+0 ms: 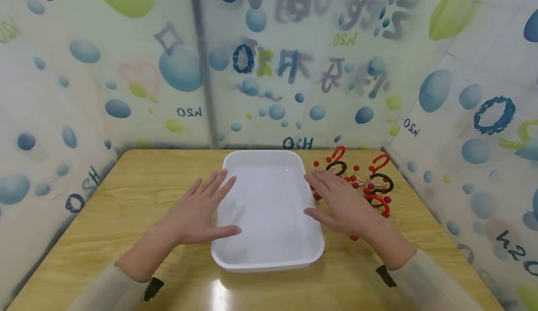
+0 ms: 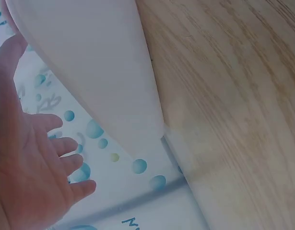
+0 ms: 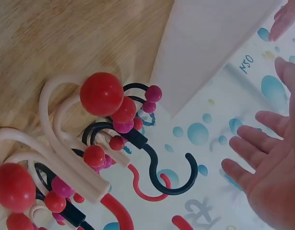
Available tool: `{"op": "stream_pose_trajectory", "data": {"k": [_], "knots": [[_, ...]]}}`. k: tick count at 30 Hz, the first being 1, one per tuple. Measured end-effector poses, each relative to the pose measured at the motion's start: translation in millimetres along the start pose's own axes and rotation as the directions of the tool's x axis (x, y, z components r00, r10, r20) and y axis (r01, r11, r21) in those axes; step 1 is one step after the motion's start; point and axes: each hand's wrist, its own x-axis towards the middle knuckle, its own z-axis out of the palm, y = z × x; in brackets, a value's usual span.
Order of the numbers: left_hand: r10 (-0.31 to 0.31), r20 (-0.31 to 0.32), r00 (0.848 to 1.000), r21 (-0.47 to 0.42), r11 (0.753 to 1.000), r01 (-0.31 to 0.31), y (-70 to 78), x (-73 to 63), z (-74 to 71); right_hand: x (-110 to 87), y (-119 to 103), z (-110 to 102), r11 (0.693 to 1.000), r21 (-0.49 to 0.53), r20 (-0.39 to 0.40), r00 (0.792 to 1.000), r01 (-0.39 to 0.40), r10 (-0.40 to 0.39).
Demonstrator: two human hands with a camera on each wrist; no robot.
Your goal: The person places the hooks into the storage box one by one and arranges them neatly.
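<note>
A white rectangular tray (image 1: pixel 266 208) lies on the wooden table, its inside bare. Over its left rim hovers my left hand (image 1: pixel 197 213), fingers spread and straight, thumb reaching above the inside. My right hand (image 1: pixel 342 203) is held over the right rim, fingers extended, with nothing in its grip. In the wrist views both palms appear raised beside the tray wall (image 2: pixel 89 62). Right of the tray, partly hidden under the right hand, lie several hooked things with cream or black curved prongs tipped by red and pink balls (image 3: pixel 101 93); their hooks are red or black (image 3: pixel 154 167).
The wooden table (image 1: pixel 159 175) runs back to a pale wall sheet (image 1: pixel 260 96) printed with blue and green bubbles and lettering. Similar sheets close in the left and right sides. A dark strap piece (image 1: pixel 153 288) shows at the left sleeve.
</note>
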Motion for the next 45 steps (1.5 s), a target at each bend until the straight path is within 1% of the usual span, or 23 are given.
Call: {"op": "stream_pose_trajectory", "data": {"k": [4,8,11,12,15,18,20,22,26,30,33,35,37,39,42,43,45], "knots": [[-0.002,-0.016,1.000,-0.059,0.998,0.001,-5.7,-1.3,0.8,-3.9,1.9,-7.7,1.000,0.013,-0.084,0.996,0.021,-0.019],[-0.029,-0.030,0.999,-0.168,0.985,0.024,-14.0,-5.6,1.2,-11.2,9.5,-17.3,0.999,0.020,-0.161,0.986,0.045,-0.041],[-0.044,-0.011,0.999,-0.275,0.961,0.039,-24.5,-12.3,2.9,-17.4,18.9,-25.6,0.998,0.018,-0.208,0.976,0.063,-0.058],[-0.044,0.002,0.999,-0.309,0.950,0.043,-28.3,-14.7,4.2,-19.3,22.9,-27.8,0.997,0.018,-0.237,0.969,0.078,-0.072],[-0.018,0.045,0.999,-0.393,0.919,0.034,-38.2,-21.2,8.8,-25.5,34.5,-34.5,0.995,0.008,-0.306,0.947,0.104,-0.097],[0.008,0.088,0.996,-0.435,0.900,0.032,-43.1,-25.7,13.2,-33.0,45.5,-40.0,0.993,0.009,-0.358,0.927,0.122,-0.110],[0.023,0.107,0.994,-0.459,0.888,0.028,-45.3,-27.5,15.4,-38.1,51.9,-42.2,0.994,0.019,-0.365,0.926,0.111,-0.096],[0.031,0.118,0.993,-0.478,0.878,0.030,-46.8,-28.5,16.6,-43.0,57.4,-42.8,0.995,0.040,-0.363,0.929,0.097,-0.076],[0.034,0.133,0.991,-0.528,0.848,0.042,-48.6,-28.9,18.0,-52.7,67.4,-42.5,0.995,0.080,-0.360,0.932,0.067,-0.034],[0.027,0.162,0.986,-0.549,0.833,0.068,-48.8,-28.5,19.1,-62.5,78.6,-45.4,0.992,0.118,-0.345,0.939,0.035,0.007],[0.023,0.189,0.982,-0.555,0.827,0.087,-48.6,-28.6,18.3,-69.3,88.4,-47.7,0.985,0.173,-0.302,0.952,0.004,0.049],[0.023,0.205,0.978,-0.567,0.818,0.100,-48.6,-28.9,18.3,-74.1,95.0,-47.8,0.975,0.220,-0.257,0.963,-0.026,0.083],[0.027,0.218,0.976,-0.577,0.810,0.106,-48.9,-29.1,18.2,-78.5,101.3,-46.8,0.962,0.264,-0.203,0.971,-0.071,0.128],[0.027,0.229,0.973,-0.581,0.806,0.115,-49.4,-29.4,18.2,-82.2,106.5,-45.4,0.945,0.300,-0.144,0.973,-0.130,0.180],[0.039,0.235,0.971,-0.582,0.806,0.109,-50.1,-29.1,17.0,-86.5,112.2,-42.4,0.920,0.340,-0.080,0.969,-0.195,0.235],[0.043,0.236,0.971,-0.584,0.805,0.106,-50.2,-28.8,16.5,-87.7,113.5,-41.3,0.916,0.346,-0.073,0.968,-0.203,0.242],[0.051,0.240,0.969,-0.588,0.802,0.104,-50.2,-28.3,15.5,-89.7,115.5,-38.6,0.913,0.357,-0.079,0.968,-0.195,0.237]]}}
